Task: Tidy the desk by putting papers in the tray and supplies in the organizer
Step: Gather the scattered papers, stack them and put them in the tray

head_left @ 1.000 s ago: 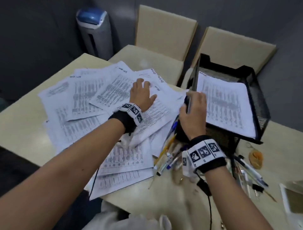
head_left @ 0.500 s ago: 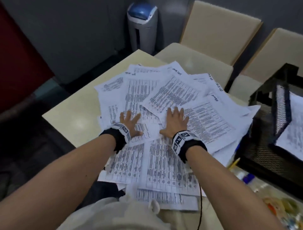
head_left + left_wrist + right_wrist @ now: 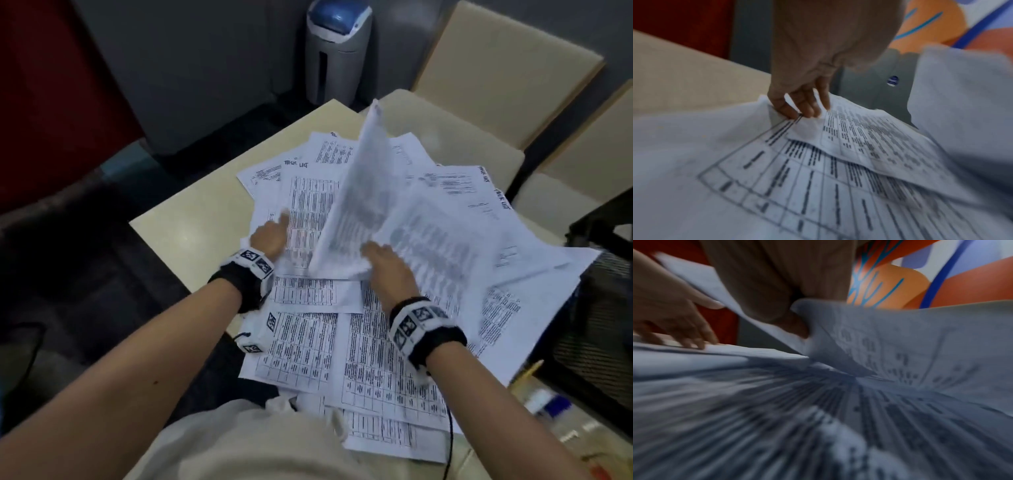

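Printed papers [image 3: 308,346] lie fanned over the beige desk [image 3: 191,229]. Two sheets buckle upward between my hands, and one raised sheet [image 3: 363,185] stands almost upright. My left hand [image 3: 270,236] rests with fairly straight fingertips [image 3: 805,110] on the pile at a sheet corner, its thumb against the raised sheet. My right hand [image 3: 387,263] sits at the base of the lifted sheets. Its fingers reach under them and are mostly hidden; one digit [image 3: 799,329] shows in the fold. The black mesh tray [image 3: 603,315] stands at the right edge.
Pens and a yellow pencil [image 3: 544,397] lie at the lower right beside the tray. Two beige chairs [image 3: 496,78] stand behind the desk, and a grey-blue bin [image 3: 335,48] sits on the floor beyond. The desk's left edge is near my left hand.
The right hand left the tray and came onto the papers. Both hands lay flat, then moved inward, and sheets have risen up between them. The view has shifted left.
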Tool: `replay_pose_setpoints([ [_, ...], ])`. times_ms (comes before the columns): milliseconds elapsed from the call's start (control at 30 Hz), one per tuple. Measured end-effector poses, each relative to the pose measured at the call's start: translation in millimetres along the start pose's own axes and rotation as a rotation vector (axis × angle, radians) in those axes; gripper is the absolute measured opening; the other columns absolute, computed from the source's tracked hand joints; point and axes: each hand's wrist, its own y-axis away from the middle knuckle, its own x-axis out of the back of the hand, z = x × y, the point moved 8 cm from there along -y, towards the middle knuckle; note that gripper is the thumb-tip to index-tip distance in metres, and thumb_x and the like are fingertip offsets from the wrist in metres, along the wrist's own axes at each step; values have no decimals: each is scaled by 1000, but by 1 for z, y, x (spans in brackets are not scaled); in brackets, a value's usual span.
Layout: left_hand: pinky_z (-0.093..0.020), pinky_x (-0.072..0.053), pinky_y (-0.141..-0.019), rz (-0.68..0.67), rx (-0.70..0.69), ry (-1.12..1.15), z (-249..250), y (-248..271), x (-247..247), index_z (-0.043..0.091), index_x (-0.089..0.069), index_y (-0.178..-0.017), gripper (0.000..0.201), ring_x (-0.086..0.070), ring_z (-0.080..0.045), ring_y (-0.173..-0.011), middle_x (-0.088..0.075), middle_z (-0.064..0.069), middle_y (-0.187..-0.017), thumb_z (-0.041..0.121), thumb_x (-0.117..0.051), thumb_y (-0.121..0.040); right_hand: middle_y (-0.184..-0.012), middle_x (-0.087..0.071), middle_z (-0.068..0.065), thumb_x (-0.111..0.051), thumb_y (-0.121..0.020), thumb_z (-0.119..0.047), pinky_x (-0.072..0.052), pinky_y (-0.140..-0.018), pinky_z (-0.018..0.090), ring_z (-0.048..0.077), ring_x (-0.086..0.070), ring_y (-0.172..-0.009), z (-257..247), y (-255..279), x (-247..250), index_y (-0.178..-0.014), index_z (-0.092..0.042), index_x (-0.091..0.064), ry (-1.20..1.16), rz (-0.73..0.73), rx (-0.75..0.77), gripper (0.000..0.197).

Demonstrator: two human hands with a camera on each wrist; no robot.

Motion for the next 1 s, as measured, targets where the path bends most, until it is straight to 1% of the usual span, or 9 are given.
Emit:
replay_pose_setpoints([
  [100, -48, -24, -115, 21, 208, 425, -28, -12, 4, 8, -40, -140, 129, -36, -38, -136, -34, -24, -148, 97, -10, -53, -151, -35, 3, -53, -86, 0, -21, -118, 47, 26, -29, -141, -40, 21, -31, -135, -19, -44, 64, -232, 228, 53],
  [167, -44, -43, -101, -78, 137, 422, -24, -16, 1, 8, -58, -114, 122, -58, -32, -112, -58, -20, -122, 100, -31, -39, -154, -26, -2, -56, -88, -17, -8, -120, 48, 21, -18, -145, -54, 32, -46, -139, -25, -38, -10, -420, 279, 55],
  [233, -32, -49, -71, -132, 81, 198, -17, -12, 3, 11, -53, -78, 65, -56, -19, -70, -57, -11, -80, 75, -56, -64, -154, -27, -5, -61, -85, -36, -6, -117, 46, 16, -19, -144, -56, 37, -44, -139, -29, -38, -226, -570, 187, 59],
  [300, -34, -49, -72, -107, 54, 93, -21, -15, 6, 4, -55, -84, 51, -60, -26, -76, -59, -16, -84, 55, -62, -78, -150, -36, -2, -62, -83, -41, -13, -116, 46, 17, -28, -141, -43, 25, -18, -132, -25, -48, -469, -406, 36, 54],
  [400, -42, -38, -98, 89, 120, -27, -36, -18, 28, 0, -48, -119, 87, -43, -39, -124, -47, -23, -123, 72, -52, -70, -146, -40, 7, -63, -84, -38, -21, -114, 47, 25, -31, -138, 42, 12, 33, -130, -16, -48, -457, 214, -483, 54],
  [533, -44, -31, -107, 180, 174, -59, -32, -11, 31, -4, -39, -131, 89, -35, -37, -129, -35, -23, -138, 62, -61, -75, -149, -22, 23, -72, -74, -43, -23, -112, 55, 38, -21, -138, 106, 28, 14, -141, -1, -21, -418, 125, -998, 94],
  [800, -47, -29, -109, -37, -166, -377, 11, 17, -33, 8, -30, -143, 47, -25, -33, -137, -26, -13, -150, 21, -33, -98, -114, -59, 17, -58, -87, -16, -49, -95, 46, 35, -59, -107, 49, -6, -31, -123, -2, -45, -540, 10, -653, 41],
  [933, -47, -20, -114, -114, -161, -270, 3, 21, -36, 18, -22, -148, 56, -19, -32, -142, -22, -6, -156, 45, -20, -99, -105, -61, 17, -49, -89, -5, -51, -77, 33, 30, -59, -98, 46, 9, -3, -120, 3, -51, -470, 71, -560, 32],
  [1000, -48, -13, -117, -169, -158, -104, 2, 25, -32, 12, -21, -149, 98, -15, -31, -145, -17, -5, -159, 80, -9, -79, -80, -53, 4, -49, -91, -6, -46, -65, 30, 22, -53, -76, 36, 18, 34, -103, -4, -52, -499, 204, -454, 13],
])
